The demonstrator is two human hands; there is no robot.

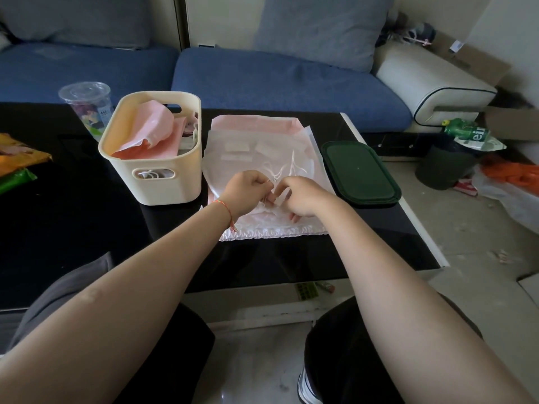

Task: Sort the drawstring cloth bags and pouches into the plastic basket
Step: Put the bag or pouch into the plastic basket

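From my remote seat, what matters is that the plastic basket [151, 158] sits at about ten o'clock from both hands, just beside the stack of pouches [262, 147]. So the left hand [245, 191] is the nearer one for a drop. The stack's long axis runs twelve to six. Both hands rest on its near half, fingers curled; the left pinches a thin white drawstring [269, 182] (I think), and the right hand [303, 196] seems to pinch it too. Pink bags [151, 126] already fill the basket.
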